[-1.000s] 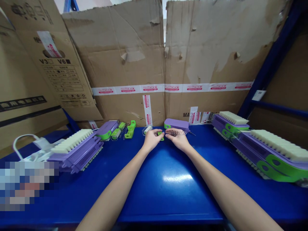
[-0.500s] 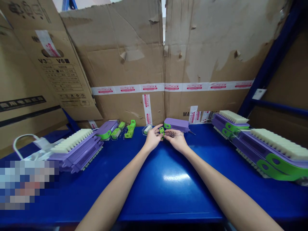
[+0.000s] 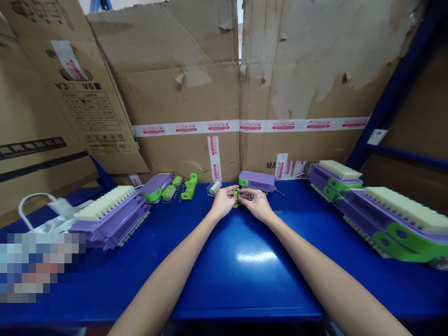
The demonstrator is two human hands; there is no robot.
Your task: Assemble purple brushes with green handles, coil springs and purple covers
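Note:
At the middle of the blue table, my left hand (image 3: 224,204) is closed, pinching a small green plastic piece (image 3: 237,202) between thumb and fingers. My right hand (image 3: 258,206) touches the same piece from the right with its fingertips. A copper-coloured coil spring (image 3: 253,195) lies along the right hand's fingers and seems gripped there. Just behind the hands rests a purple box-shaped unit (image 3: 258,180) with a green end. To the left of it is a small clear case (image 3: 214,187) with a pale piece inside. My fingers partly cover the green piece.
Purple brush-like units with cream pads (image 3: 107,204) stand at left, beside a white plug and cable (image 3: 60,208). More such units (image 3: 402,209) stack at right. Green parts (image 3: 189,187) and springs lie back left. Cardboard (image 3: 182,100) walls the table's rear.
My left index finger, raised before, has come down onto the green piece. The green piece has shifted slightly down and right. My right hand has barely moved.

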